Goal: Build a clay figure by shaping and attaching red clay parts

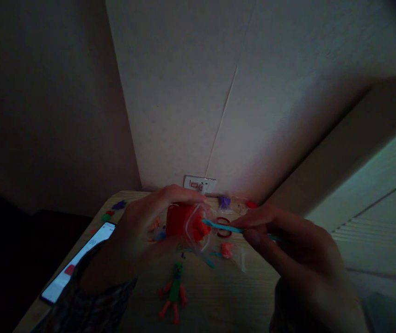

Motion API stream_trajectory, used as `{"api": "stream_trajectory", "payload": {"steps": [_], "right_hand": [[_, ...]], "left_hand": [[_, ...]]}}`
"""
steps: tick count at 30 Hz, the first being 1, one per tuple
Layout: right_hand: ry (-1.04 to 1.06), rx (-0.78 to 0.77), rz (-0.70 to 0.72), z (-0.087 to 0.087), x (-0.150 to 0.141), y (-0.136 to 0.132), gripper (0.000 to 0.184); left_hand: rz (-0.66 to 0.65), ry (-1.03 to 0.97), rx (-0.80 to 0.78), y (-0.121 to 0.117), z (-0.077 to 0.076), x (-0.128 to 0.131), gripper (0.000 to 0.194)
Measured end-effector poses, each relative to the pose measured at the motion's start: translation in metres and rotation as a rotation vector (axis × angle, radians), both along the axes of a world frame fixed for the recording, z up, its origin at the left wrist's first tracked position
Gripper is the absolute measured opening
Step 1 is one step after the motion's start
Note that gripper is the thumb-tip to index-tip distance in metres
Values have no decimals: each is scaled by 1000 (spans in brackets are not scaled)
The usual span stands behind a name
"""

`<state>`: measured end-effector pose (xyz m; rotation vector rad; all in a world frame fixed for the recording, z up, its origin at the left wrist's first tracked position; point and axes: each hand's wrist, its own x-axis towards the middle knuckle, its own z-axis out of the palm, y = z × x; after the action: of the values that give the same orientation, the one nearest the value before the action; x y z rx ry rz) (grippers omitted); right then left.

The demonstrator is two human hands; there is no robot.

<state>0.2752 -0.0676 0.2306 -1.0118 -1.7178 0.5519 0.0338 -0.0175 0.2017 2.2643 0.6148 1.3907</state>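
Note:
My left hand (132, 236) is curled around a clear plastic bag (191, 231) with red modelling clay (177, 222) in it. Its mouth faces right, where a crumbly orange-red part shows. My right hand (298, 245) pinches a thin light-blue modelling tool (227, 227), whose tip is at the bag's mouth, against or just in front of the clay. Below the bag, a small clay figure (175, 289) with a green body and pink-orange arms and legs lies on the wooden table (219, 300).
A lit phone (76, 263) lies at the table's left. Purple clay (224, 202), a red ring (224, 227) and a bag of pink-orange clay (226, 250) are near the middle and back. Green and red bits (107, 216) sit back left. A wall socket (200, 184) is behind; the light is dim.

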Motion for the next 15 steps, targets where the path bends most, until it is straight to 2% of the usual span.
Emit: {"api": "stream_trajectory", "payload": {"steps": [7,12,15], "right_hand": [[-226,126,2,1,2,-12,15],[-364,212,-15,7,6,-18,18],[-429,240,-12,7,7,-20,23]], "left_hand": [[-27,-12,-26,-2,4,3,26],[-89,-24,-80,-4,5,1,34],[-100,-3,-81,-4,5,0,31]]}}
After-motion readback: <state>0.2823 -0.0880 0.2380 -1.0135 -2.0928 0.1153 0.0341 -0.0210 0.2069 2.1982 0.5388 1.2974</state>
